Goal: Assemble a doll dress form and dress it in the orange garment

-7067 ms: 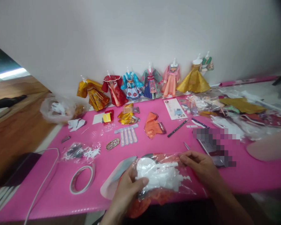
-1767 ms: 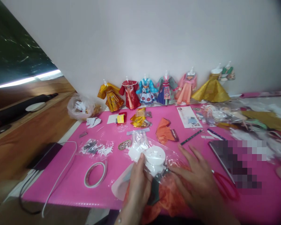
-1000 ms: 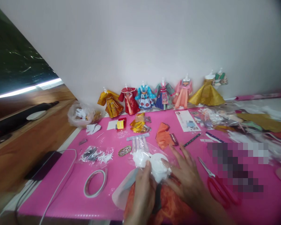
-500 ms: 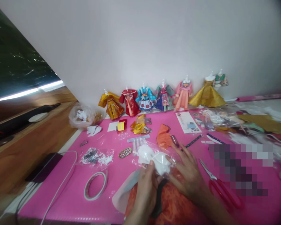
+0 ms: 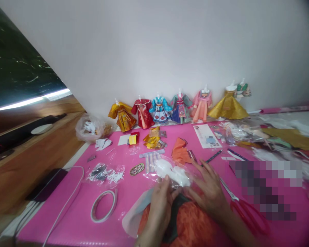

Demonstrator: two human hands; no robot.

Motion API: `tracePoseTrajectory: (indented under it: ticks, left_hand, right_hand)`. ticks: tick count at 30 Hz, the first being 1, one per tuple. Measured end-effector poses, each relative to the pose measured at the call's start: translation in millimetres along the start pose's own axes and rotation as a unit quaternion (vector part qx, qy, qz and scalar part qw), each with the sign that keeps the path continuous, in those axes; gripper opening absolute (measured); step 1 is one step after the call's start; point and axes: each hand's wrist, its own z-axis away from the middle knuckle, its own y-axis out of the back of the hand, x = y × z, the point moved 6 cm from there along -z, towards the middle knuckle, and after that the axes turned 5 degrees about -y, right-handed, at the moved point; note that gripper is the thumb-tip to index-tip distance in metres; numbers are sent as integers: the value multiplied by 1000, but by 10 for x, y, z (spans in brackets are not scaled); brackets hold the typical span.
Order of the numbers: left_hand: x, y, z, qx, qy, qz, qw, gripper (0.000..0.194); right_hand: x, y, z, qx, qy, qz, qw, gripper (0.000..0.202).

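Note:
A clear plastic bag [image 5: 156,175] with white moulded pieces [image 5: 171,171] inside is held up over the front of the table. My left hand [image 5: 161,199] grips its lower edge, the thumb on top. My right hand [image 5: 208,188] is at the bag's right side with its fingers spread; whether the fingertips touch the plastic is hard to tell. Beneath both hands lies orange-red patterned cloth [image 5: 193,219] with a dark band [image 5: 173,216]. A pale translucent piece [image 5: 131,219] sits to the left of my left hand.
Red-handled scissors [image 5: 243,209] lie right of my right hand. A tape roll [image 5: 103,206] and a bag of small white pieces [image 5: 115,175] are on the left. Orange fabric [image 5: 180,151] and a dark pen [image 5: 213,156] lie beyond. Several doll dresses [image 5: 159,109] line the wall.
The white pieces and bag have shifted slightly right and tilted. My hands stay in nearly the same place, and more of the dark band on the cloth shows.

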Motion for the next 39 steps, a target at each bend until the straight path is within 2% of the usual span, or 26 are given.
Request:
tracePoseTrajectory:
  ticks: [3, 9, 17, 21, 28, 31, 35, 39]
  left_hand:
    - [4, 79, -75, 30, 2, 2, 1000, 28]
    - [-29, 127, -209, 43, 33, 15, 998, 25]
    - [52, 227, -302, 110, 13, 32, 993, 11]
    - [38, 237, -321, 108, 17, 43, 993, 7]
    - [-66, 191, -313, 78, 41, 58, 994, 21]
    - [-15, 223, -338, 90, 21, 80, 992, 24]
    - [91, 271, -369, 124, -17, 116, 985, 26]
    - [99, 229, -373, 113, -19, 147, 983, 31]
  right_hand:
    - [34, 7, -8, 13, 7, -5, 1000, 23]
    - [100, 10, -24, -5, 21, 11, 1000, 22]
    - [280, 72, 14, -22, 19, 27, 999, 18]
    - [329, 36, 42, -19, 52, 14, 998, 20]
    - [211, 58, -60, 7, 83, -1, 997, 26]
    - [170, 108, -95, 9, 103, -8, 995, 26]
    - [234, 127, -91, 6, 94, -15, 995, 26]
    - [291, 87, -70, 15, 78, -31, 996, 29]
